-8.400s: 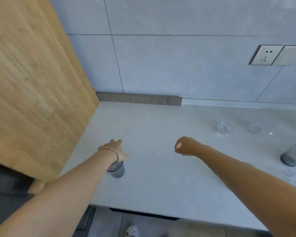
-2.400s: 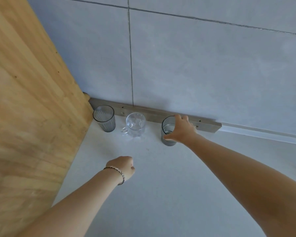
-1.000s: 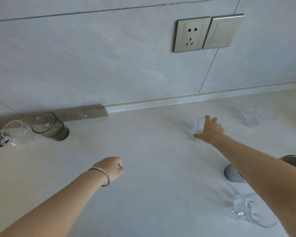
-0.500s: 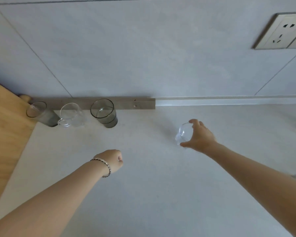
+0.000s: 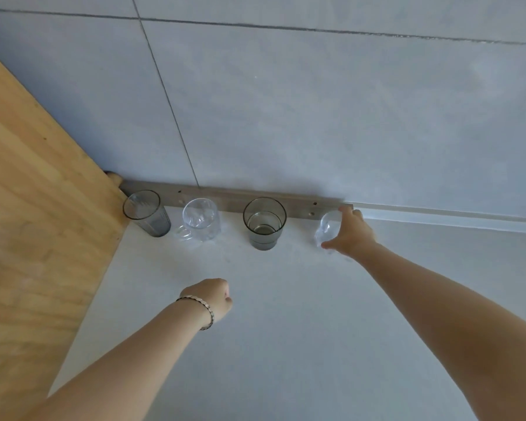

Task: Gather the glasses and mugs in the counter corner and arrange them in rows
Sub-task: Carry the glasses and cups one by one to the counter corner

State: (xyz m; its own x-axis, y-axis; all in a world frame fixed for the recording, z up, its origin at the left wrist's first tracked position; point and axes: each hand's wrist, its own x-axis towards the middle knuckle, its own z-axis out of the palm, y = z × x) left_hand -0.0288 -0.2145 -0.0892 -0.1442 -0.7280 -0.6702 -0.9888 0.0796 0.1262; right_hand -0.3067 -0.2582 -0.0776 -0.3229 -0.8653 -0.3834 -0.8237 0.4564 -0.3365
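Along the back wall stands a row: a ribbed grey glass (image 5: 148, 215) in the corner, a clear glass mug (image 5: 199, 221) beside it, then a smoky grey glass (image 5: 264, 223). My right hand (image 5: 348, 235) grips a small clear glass (image 5: 327, 227) at the right end of that row, low over the counter; whether it touches the surface I cannot tell. My left hand (image 5: 211, 297), with a bracelet on the wrist, hovers as a loose fist over the counter in front of the row and holds nothing.
A wooden panel (image 5: 34, 223) walls off the left side of the pale counter (image 5: 286, 329). A grey strip (image 5: 231, 197) runs along the foot of the tiled wall behind the glasses.
My right hand has carried the small clear glass leftward and back, from mid-counter to the right end of the row. The view has swung left toward the corner. My left hand stays a fist.
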